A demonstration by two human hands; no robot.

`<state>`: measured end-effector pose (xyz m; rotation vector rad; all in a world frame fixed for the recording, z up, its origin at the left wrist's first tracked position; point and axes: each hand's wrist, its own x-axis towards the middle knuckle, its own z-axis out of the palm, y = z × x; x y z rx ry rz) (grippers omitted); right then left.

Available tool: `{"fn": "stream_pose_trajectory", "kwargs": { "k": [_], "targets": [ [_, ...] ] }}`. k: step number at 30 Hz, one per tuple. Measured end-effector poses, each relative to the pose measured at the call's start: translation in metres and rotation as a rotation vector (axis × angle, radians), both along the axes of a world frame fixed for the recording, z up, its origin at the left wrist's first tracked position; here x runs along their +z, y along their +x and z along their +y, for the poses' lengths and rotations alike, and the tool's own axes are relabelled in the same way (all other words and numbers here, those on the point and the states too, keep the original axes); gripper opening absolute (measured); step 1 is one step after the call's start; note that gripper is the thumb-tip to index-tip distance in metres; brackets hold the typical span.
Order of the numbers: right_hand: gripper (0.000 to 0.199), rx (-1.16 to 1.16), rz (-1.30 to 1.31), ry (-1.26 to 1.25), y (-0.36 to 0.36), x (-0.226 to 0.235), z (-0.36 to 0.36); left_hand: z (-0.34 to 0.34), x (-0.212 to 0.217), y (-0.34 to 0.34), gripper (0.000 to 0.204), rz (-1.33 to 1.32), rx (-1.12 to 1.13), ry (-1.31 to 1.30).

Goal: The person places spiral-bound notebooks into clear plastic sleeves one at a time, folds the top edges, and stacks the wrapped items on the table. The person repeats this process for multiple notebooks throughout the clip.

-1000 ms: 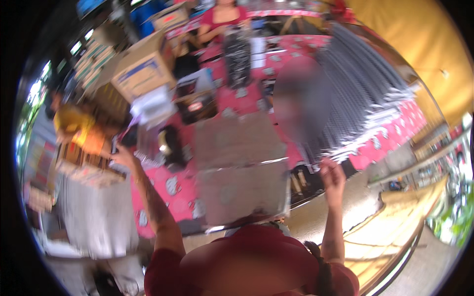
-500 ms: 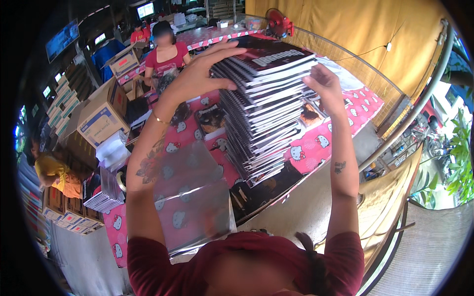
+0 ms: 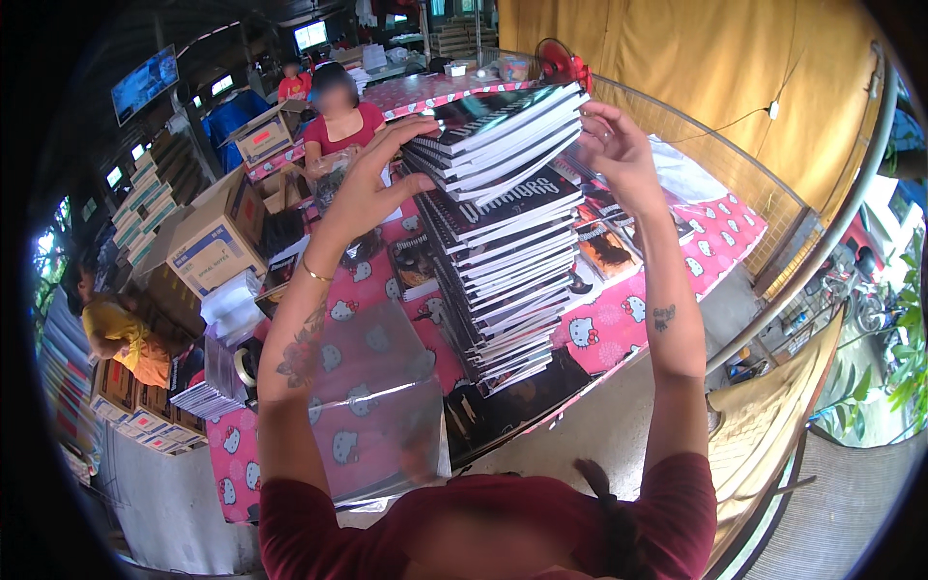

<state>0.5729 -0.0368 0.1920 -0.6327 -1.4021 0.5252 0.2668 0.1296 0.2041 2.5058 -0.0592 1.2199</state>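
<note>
Pink cartoon-cat cloth covers the long worktable [image 3: 619, 329] of an open-sided shed hung with yellow tarpaulin [image 3: 677, 58], where a tall stack of black notebooks [image 3: 503, 251] stands as the landmark of the scene. At the top of that stack a worker's left hand [image 3: 372, 184] spreads its fingers [image 3: 411, 130] against the near-left edge of the uppermost bundle, while the right hand [image 3: 614, 145] curls its fingers [image 3: 590, 121] round the far-right corner; both grip the top few books, which sit tilted and lifted slightly clear of the rest. Below the raised bundle the pile leans toward the worker, its lower books fanned unevenly. Just left of the stack's foot lies a heap of clear plastic sleeves [image 3: 372, 406], flat on the cloth and, as far as can be seen, unfilled. Loose printed covers [image 3: 604, 246] lie right of the stack. Farther left of it sit cardboard cartons [image 3: 217, 246], and behind it another person in a red top [image 3: 343, 121] sits at the table. Judging by the height of the pile and the flat sleeves, the sorting appears at an early stage: only the top handful is in hand, and nearly all of the stack remains to be dealt with.
</note>
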Motion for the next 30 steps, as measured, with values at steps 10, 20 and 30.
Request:
{"fn": "stream_pose_trajectory", "kwargs": {
  "k": [10,20,30],
  "targets": [
    [0.073,-0.235,-0.302,0.029,-0.016,0.055,0.061,0.003,0.01,-0.003,0.113,0.027,0.221,0.119],
    [0.088,-0.406,-0.368,0.42,-0.139,0.089,0.039,-0.008,0.033,-0.073,0.078,-0.372,0.229,-0.069],
    [0.089,0.219,-0.034,-0.12,-0.416,-0.113,0.06,-0.11,-0.163,-0.362,0.052,-0.479,0.204,-1.1]
  ]
}}
